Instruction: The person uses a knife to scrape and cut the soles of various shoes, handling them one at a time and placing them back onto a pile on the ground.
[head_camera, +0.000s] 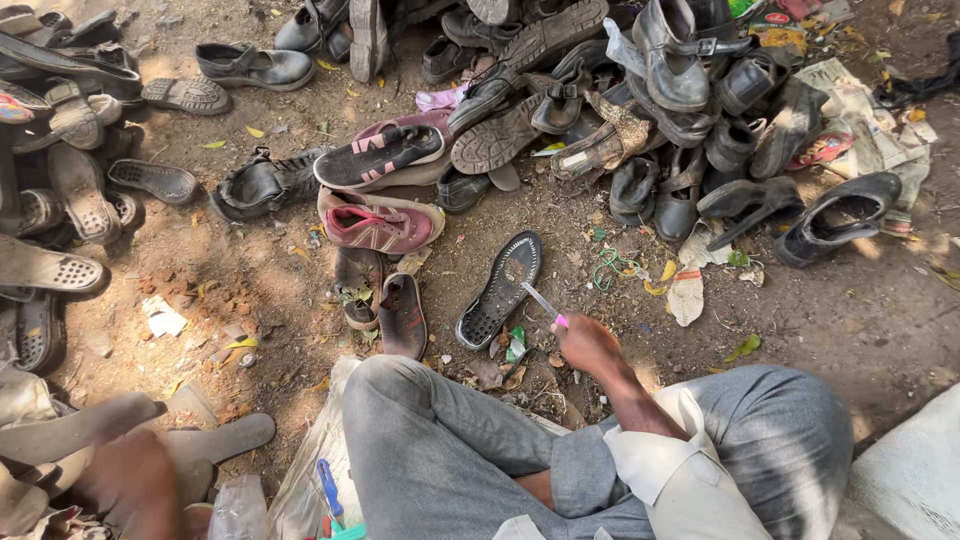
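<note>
Dusty ground littered with leaves and worn shoes, a heaped pile of shoes (640, 100) at the top.
Right hand (588, 345) has its fingers closed round a small pink-handled tool (545, 303), tip touching the black sandal sole (502, 288) lying just beyond the grey-trousered knee (400, 390). Left hand (135, 485), blurred at lower left, rests over a flat sandal (215, 438); its grip cannot be told.
</note>
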